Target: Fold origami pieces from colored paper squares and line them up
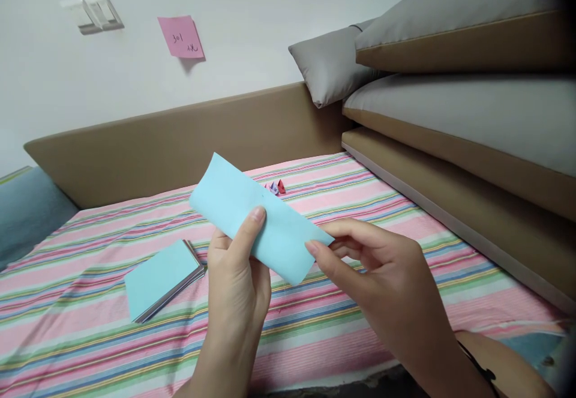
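Observation:
A light blue sheet of paper (pixel 234 197), a long rectangle in shape, is held up at a slant above the striped cloth. My left hand (pixel 240 260) grips it near the middle, thumb on top and fingers underneath. At the paper's right corner, my right hand (pixel 373 266) pinches the edge between thumb and index finger. To the left of my left hand lies a stack of paper (pixel 162 278) with a light blue sheet on top. Beyond the held sheet stand several small folded paper pieces (pixel 275 188), partly hidden behind it.
A striped cloth (pixel 351 326) covers the surface. Large grey and brown cushions (pixel 450 110) are piled at the right, with a grey pillow (pixel 335 65) behind. A brown padded board (pixel 180 140) runs along the wall. Above are a pink note (pixel 180 36) and switches (pixel 96 14).

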The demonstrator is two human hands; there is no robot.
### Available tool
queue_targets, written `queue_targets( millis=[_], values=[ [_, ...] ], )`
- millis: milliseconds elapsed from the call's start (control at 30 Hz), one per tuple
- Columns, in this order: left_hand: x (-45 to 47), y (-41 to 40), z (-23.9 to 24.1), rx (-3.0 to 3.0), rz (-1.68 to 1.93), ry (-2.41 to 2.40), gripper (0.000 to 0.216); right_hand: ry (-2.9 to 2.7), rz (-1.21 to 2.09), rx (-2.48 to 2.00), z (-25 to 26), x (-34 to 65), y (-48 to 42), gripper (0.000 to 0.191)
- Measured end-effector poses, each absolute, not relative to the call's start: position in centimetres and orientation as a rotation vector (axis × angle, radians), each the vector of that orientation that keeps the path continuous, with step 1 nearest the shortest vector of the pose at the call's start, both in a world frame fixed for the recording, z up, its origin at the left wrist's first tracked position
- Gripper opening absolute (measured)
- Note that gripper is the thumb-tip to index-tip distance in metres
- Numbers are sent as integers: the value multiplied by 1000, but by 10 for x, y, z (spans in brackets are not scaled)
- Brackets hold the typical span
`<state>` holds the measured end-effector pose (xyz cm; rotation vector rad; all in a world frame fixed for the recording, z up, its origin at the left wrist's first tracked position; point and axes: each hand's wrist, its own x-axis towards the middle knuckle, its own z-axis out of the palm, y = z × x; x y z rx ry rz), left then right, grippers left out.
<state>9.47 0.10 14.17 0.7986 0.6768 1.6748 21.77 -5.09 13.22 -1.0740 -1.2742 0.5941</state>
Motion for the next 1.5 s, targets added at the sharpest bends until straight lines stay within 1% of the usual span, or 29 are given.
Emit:
queue_targets(
  millis=[167,533,767,1000,1200,1500],
  values=[
    [96,0,144,771,1696,715,25,-1260,606,-1074,132,217,-51,6],
    [92,-1,142,789,1663,680,19,-1235,628,-1066,133,218,-52,5],
    [93,-1,142,785,1664,689,20,-1247,628,-1063,134,217,-51,5],
    [98,-4,146,744,1683,743,26,-1264,645,-1062,134,219,-54,5],
    [94,-1,142,728,1634,685,21,-1282,650,-1058,135,218,-55,7],
    [95,-2,142,702,1635,719,23,-1267,605,-1074,135,218,-54,6]
  ],
)
